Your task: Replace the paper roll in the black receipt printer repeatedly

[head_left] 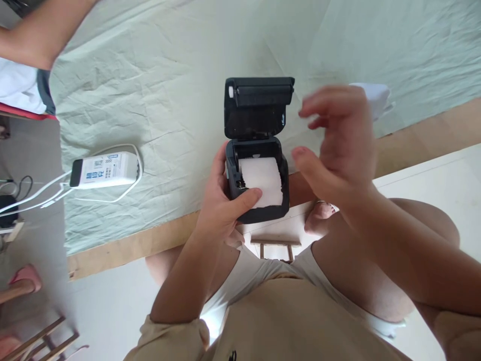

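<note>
A small black label or receipt printer (283, 200) is in the middle of the head view, its lid (259, 118) swung up on the far side. A white paper roll (261, 175) lies in its compartment, with a loose ragged end toward me. My left hand (221, 200) grips the printer's left side, the thumb pressing on the paper's loose end. To the right of the printer, my right hand (340, 140) hangs in the air, blurred, thumb and fingers apart and nothing between them. Behind that hand lies a white object (376, 98), partly covered.
A pale green cloth (180, 115) covers the table, whose bare wooden edge (131, 245) faces me. On the left lies a white power bank-like box (108, 169) with white cables. Another person's arm (48, 35) reaches in at the upper left. A wooden stool (48, 343) stands at lower left.
</note>
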### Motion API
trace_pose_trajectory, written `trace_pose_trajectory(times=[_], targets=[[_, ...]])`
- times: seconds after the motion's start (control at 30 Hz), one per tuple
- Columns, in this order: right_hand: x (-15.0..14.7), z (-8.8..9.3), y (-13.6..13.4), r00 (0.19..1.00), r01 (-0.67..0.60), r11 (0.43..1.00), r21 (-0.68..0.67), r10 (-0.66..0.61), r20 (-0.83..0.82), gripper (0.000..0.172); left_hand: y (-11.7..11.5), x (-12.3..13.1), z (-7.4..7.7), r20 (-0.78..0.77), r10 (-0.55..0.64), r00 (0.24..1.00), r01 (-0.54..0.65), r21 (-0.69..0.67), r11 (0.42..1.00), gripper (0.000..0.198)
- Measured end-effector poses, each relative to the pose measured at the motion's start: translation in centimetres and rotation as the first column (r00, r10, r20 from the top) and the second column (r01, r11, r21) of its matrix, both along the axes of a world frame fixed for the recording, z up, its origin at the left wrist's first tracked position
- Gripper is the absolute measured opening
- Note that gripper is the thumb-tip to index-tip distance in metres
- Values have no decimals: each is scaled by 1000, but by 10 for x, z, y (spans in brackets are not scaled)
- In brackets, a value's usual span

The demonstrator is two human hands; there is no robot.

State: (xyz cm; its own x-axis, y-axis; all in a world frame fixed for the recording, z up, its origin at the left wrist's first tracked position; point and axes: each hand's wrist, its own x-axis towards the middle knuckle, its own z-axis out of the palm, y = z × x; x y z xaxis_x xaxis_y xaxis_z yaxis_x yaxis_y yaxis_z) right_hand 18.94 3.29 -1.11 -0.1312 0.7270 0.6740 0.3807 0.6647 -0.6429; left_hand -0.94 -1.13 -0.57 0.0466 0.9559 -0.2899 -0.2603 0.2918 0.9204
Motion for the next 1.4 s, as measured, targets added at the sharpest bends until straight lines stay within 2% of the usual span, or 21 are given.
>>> trace_pose_trajectory(times=[0.07,0.13,0.2,0.33,0.43,0.53,0.67,0.73,1.0,1.1,1.17,1.23,1.33,1.4], targets=[[-1,-4,5,1000,-27,993,-117,26,-2,53,0,1,0,-6,-10,1000,11,25,1000,93],[-2,-7,8,998,-63,977,-204,63,-5,60,0,1,0,-13,-9,1000,10,39,999,89],[-2,-8,7,997,-71,971,-228,68,-23,54,0,1,-1,-27,7,1000,-6,30,1000,87],[2,-6,1,994,-96,975,-200,103,27,32,1,-1,-5,-5,9,1000,-9,7,1000,96],[5,-4,-3,990,-96,970,-224,117,82,29,0,-2,-7,23,12,1000,-12,2,1000,103],[6,-4,-6,985,-98,953,-287,135,111,36,0,-1,-5,23,16,1000,-16,-2,1000,103],[7,-10,-6,961,-209,927,-313,253,108,62,1,0,0,-11,-12,1000,12,-29,999,94],[7,-12,-6,957,-221,919,-326,270,111,67,1,-1,0,-17,-45,999,45,-24,999,95],[5,-7,-2,974,-155,897,-414,209,88,59,1,-5,-8,-3,-89,996,89,34,995,105],[0,0,-6,990,22,940,-340,28,141,52,1,-3,-4,11,-62,998,62,-7,998,111],[-6,7,-12,985,146,938,-315,-106,139,42,1,-1,-1,27,-47,999,49,-65,997,115],[-13,14,-17,980,198,919,-340,-180,83,26,0,1,2,39,-31,999,34,-83,996,113],[-17,19,-19,986,144,934,-327,-164,-35,9,-1,5,5,46,-1,999,4,-50,999,105],[-13,19,-14,1000,1,968,-252,-5,-16,12,-1,5,4,54,10,998,-9,-30,1000,99]])
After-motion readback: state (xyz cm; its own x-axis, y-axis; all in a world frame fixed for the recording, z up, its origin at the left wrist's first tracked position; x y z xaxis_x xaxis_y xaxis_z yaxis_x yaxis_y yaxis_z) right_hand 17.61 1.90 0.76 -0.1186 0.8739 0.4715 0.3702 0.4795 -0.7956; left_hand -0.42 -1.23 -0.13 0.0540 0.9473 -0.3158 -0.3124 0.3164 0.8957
